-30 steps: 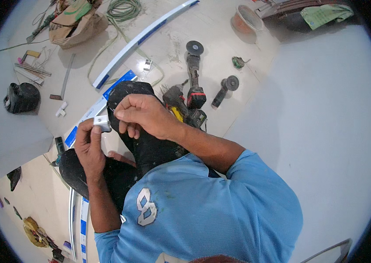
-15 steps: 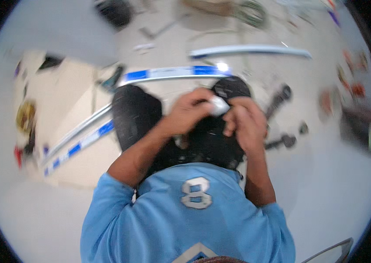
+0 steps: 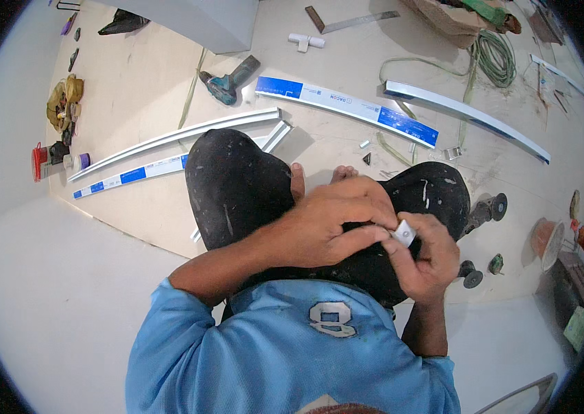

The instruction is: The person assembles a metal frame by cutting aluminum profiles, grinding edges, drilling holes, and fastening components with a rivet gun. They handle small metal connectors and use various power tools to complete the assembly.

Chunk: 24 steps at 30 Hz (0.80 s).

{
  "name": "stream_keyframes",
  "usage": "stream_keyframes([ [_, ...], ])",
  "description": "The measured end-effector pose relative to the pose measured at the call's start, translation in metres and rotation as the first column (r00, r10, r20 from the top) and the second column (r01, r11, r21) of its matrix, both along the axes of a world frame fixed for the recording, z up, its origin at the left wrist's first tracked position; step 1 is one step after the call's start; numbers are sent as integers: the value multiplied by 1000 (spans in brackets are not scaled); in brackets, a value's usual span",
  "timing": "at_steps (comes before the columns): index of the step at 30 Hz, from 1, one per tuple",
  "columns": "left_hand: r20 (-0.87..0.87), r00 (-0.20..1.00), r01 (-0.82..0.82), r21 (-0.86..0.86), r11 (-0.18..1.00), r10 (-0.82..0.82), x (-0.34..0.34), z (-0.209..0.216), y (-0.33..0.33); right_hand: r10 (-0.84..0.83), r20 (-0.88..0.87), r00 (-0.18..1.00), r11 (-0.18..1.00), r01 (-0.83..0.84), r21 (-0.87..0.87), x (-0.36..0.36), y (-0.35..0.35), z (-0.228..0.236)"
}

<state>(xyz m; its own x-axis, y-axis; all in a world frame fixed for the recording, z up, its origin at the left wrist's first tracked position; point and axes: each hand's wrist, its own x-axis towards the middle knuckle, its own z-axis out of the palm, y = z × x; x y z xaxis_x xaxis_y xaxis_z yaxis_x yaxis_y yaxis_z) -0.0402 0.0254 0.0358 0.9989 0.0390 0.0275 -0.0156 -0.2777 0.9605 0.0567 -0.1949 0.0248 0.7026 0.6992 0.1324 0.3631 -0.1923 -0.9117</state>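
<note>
The right hand [image 3: 430,259] pinches a small pale metal piece [image 3: 404,234] between thumb and forefinger, a small round mark on its visible face. The left hand [image 3: 343,217] comes to it from 9 o'clock, thumb and forefinger tips close together at its near edge; whether they grip it too, I cannot tell.

Clock directions run from that piece. Both hands are over the lap of the paint-flecked black trousers [image 3: 233,183], with bare toes [image 3: 344,173] between 10 and 11 o'clock. On the floor, a loose metal piece [image 3: 452,153] lies at 1 o'clock, a metal profile [image 3: 468,119] beyond it, then a coiled green hose [image 3: 495,61]. A blue-and-white strip [image 3: 347,107] is at 11, a teal drill [image 3: 228,81] between 10 and 11. Of 2 grinders, the upper grinder [image 3: 488,210] sits between 2 and 3, the lower grinder [image 3: 470,272] at 4
</note>
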Motion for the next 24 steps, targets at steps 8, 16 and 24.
stream_keyframes([
  [8,-96,755,-599,303,741,649,-53,-54,236,-211,-525,824,876,398,272,25,21,-5],
  [16,-614,569,-70,627,776,547,-153,-332,167,-212,-448,869,932,318,176,30,18,-7],
  [24,-591,517,-85,684,724,619,-142,-322,162,-183,-463,867,925,311,218,31,15,-10],
])
